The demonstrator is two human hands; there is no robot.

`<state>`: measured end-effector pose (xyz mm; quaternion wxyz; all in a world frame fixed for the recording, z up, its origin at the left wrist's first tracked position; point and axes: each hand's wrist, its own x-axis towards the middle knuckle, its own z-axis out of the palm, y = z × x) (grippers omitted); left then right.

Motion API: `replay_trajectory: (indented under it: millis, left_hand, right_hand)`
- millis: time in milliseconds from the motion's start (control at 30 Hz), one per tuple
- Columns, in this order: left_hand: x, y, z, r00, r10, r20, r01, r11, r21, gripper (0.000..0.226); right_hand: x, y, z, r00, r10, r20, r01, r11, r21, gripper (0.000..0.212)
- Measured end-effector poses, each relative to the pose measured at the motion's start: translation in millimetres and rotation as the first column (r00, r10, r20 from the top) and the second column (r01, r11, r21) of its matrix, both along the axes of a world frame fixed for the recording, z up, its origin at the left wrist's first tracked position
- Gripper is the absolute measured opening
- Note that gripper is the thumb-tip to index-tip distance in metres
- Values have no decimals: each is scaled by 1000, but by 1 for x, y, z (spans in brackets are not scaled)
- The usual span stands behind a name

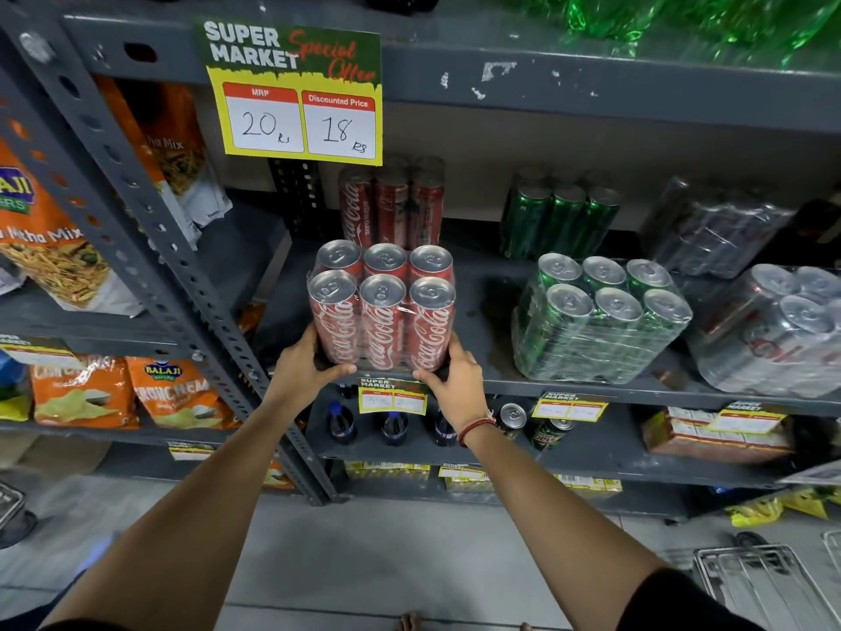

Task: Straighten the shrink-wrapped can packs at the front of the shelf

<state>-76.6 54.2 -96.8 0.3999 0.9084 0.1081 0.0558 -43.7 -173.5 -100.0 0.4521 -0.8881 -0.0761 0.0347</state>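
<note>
Your left hand (309, 366) and right hand (455, 380) clamp the red can pack (382, 311) at the shelf (500, 384) front edge. Square it, then likely the skewed green pack (600, 321).

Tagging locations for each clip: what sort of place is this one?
A supermarket aisle, most likely: a "Super Market Special Offer" price sign hangs on grey metal shelving stocked with shrink-wrapped can packs and snack bags.

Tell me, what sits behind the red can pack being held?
Behind the red can pack stands another red pack, further back on the shelf. Its lower part is covered, and anything behind it is hidden.
</note>
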Motion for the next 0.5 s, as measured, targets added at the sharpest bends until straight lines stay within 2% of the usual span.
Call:
replay_trajectory:
  millis: [267, 367, 433, 500]
  left_hand:
    - [-7, -5, 8, 1000, 25, -19, -25, 1000, -6, 88]
    - [-9, -11, 11, 999, 42, -28, -42, 999, 7, 88]
    - [-6, -14, 16, 997, 58, -53, -57, 998, 11, 85]
    - [-6, -20, 28, 983, 76, -166, -67, 996, 55, 78]
  right_hand:
    - [-4, 2, 12, 1000, -12, -14, 12, 1000, 9, 74]
    - [-7, 2, 17, 1000, -5, -6, 5, 1000, -7, 68]
    - [-9, 3, 25, 1000, -9, 24, 12, 992, -125, 60]
    - [-13, 3, 39, 999, -32, 24, 38, 936, -349, 53]
